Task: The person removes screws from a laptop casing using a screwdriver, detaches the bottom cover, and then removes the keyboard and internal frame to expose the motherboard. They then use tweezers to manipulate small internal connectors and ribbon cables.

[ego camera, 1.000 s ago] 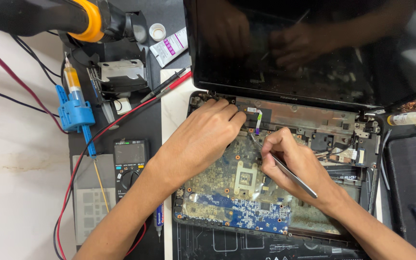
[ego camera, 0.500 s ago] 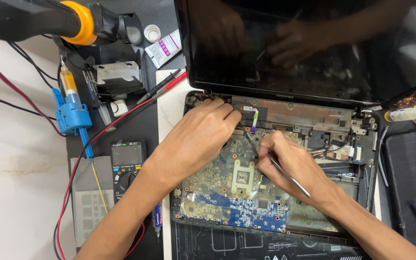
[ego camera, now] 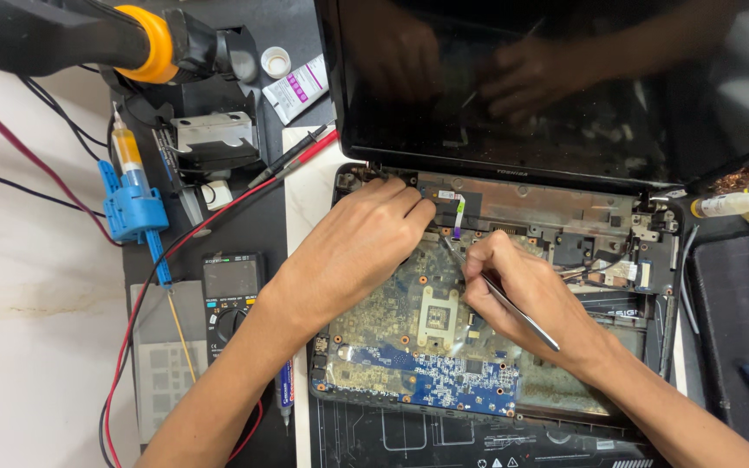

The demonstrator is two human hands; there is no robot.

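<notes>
Right hand (ego camera: 526, 290) pinches tweezers (ego camera: 500, 295) near the ribbon cable (ego camera: 454, 211); left hand (ego camera: 361, 247), empty, braces the circuit board (ego camera: 409, 347) — a slip could tear it.

A black digital multimeter (ego camera: 229, 299) lies at 9 o'clock from the middle of the view, on a dark mat (ego camera: 257, 234) over the pale marble-patterned desk (ego camera: 28, 329). Its red lead (ego camera: 132, 312) curves down toward 7 o'clock. At 10 o'clock a syringe with amber fluid (ego camera: 127, 152) sits in a blue holder (ego camera: 134, 212). At 11 o'clock a thick black tool with an orange collar (ego camera: 151, 43) stretches in from the left edge, above a small metal bracket (ego camera: 210, 134). Toward 12 o'clock lie a small white cap (ego camera: 276, 61) and a white-and-purple tube (ego camera: 298, 87). At 3 o'clock a small clear bottle with a yellow collar (ego camera: 730, 204) lies on its side.
</notes>
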